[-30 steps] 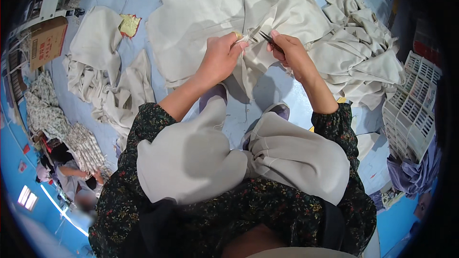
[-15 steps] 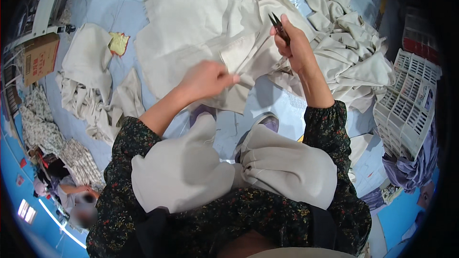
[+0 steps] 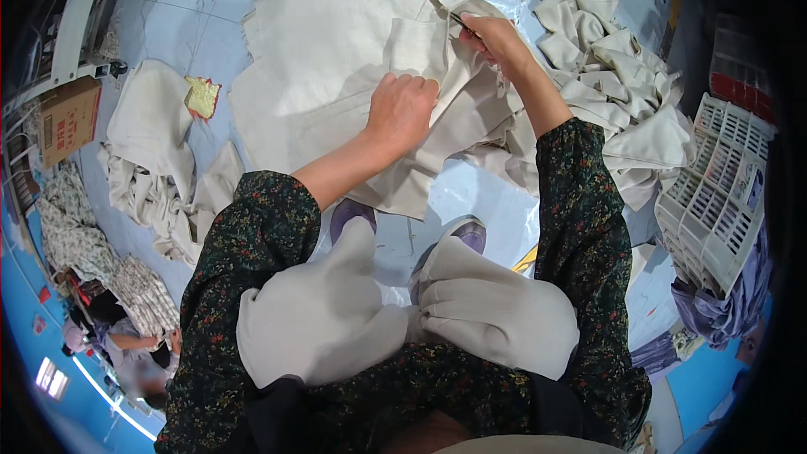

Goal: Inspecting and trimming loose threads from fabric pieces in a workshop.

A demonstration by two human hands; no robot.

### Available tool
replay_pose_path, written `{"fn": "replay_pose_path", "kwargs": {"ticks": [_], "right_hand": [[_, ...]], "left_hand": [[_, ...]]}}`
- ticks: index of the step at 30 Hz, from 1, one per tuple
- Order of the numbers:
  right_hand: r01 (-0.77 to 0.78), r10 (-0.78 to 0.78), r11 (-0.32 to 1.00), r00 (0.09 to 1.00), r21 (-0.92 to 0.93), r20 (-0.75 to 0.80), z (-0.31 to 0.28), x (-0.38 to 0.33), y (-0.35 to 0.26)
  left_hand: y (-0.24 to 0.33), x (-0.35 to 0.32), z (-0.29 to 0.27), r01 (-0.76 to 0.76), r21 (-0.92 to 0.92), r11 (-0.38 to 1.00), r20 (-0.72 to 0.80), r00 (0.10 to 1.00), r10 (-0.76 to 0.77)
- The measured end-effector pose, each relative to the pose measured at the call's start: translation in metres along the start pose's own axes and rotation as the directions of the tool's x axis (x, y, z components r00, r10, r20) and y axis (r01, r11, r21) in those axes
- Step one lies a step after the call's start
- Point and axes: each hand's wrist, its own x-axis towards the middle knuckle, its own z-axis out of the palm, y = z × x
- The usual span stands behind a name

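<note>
Pale beige cut fabric pieces (image 3: 324,34) lie spread and overlapping on the floor in front of my feet. My left hand (image 3: 405,109) is closed, knuckles up, pinching the beige fabric near the middle of the spread. My right hand (image 3: 496,40) is wrapped round a pair of dark thread snips (image 3: 461,22). The snips' blades point up and left at a raised fold of the fabric; whether they touch it I cannot tell. The palm sides of both hands are hidden.
Crumpled beige cloth lies in a right-hand heap (image 3: 609,76) and a left-hand heap (image 3: 155,118). A white plastic crate (image 3: 714,185) stands at the right, with purple cloth (image 3: 723,303) below it. At the left are a cardboard box (image 3: 71,122) and another person (image 3: 139,353).
My left hand has shifted slightly right and up, and now grips the fabric. My right hand has moved up and left, and the snips have tipped down to the cloth.
</note>
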Motion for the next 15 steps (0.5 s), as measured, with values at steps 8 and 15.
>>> {"fn": "replay_pose_path", "kwargs": {"ticks": [8,15], "right_hand": [[0.059,-0.094,0.975,0.983,0.214,0.157,-0.026,0.010,-0.011],[0.177,-0.503,0.705,0.807,-0.687,-0.308,-0.092,-0.005,0.029]], "left_hand": [[-0.018,-0.009,0.000,0.071,-0.064,0.995,-0.034,0.997,-0.073],[-0.122,-0.060,-0.053,0.651,-0.389,0.651,-0.372,0.536,-0.758]]}}
